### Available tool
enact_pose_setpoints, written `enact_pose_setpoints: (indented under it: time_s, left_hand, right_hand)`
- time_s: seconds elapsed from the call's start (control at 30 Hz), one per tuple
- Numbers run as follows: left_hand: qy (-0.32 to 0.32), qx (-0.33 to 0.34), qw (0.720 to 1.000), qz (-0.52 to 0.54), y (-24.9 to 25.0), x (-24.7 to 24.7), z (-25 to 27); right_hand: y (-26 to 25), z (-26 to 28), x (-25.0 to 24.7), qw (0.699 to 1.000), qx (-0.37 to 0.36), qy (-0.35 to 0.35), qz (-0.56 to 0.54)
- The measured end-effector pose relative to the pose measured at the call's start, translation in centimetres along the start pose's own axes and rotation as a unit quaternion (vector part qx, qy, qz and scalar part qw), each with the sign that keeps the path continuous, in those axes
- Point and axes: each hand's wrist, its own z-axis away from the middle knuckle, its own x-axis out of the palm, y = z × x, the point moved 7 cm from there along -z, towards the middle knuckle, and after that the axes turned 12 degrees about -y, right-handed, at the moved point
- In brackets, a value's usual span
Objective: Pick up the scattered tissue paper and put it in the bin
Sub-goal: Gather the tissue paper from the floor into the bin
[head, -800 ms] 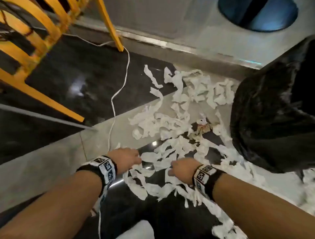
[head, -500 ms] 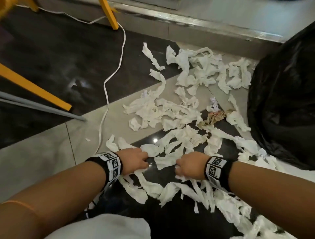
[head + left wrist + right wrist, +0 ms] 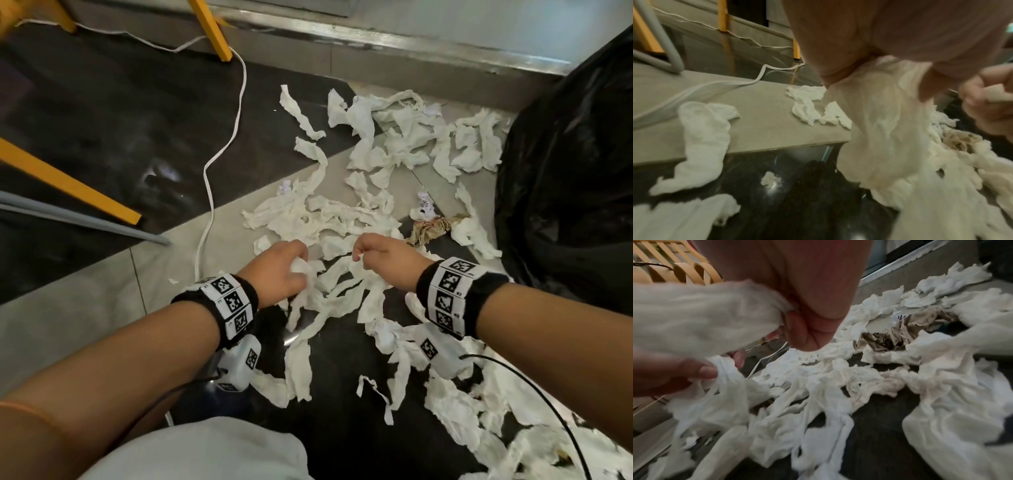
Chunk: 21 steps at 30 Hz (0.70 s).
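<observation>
Left hand: the left hand [image 3: 279,270] has moved forward from the near strips, fingers now curled round a bunch of tissue paper [image 3: 310,279] that trails to the floor [image 3: 102,113].
Right hand: the right hand [image 3: 383,260] has also advanced and lifted, its fingers pinching a wad of the same strips.
Tissue: most still lies scattered between the hands and beyond.
Bin: the black bin bag [image 3: 565,171] stands at the right, touching the far scraps.

Floor is being viewed from above by head cam, facing 12 o'clock; tissue strips [image 3: 346,294] are being shared close-up by both wrist cams.
</observation>
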Motion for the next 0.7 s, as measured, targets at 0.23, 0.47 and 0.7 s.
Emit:
enact_pose_setpoints:
  time_s: [0.23,0.47,0.7]
  left_hand:
    - [0.019,-0.006,0.996,-0.089,-1.4,-0.4,0.5]
    - [0.046,-0.033,0.997,-0.049,-2.6,-1.5,2.9]
    - [-0.275,0.012,0.899,-0.342,-6.1,5.8,5.7]
  right_hand:
    - [-1.3,0.3,6.5,0.943,-0.049,-0.106,0.311]
    - [-0.7,1.8,16.9,0.79,-0.127,-0.289,0.526]
    - [-1.6,0.8,13.8,0.813,-0.133,-0.235,0.515]
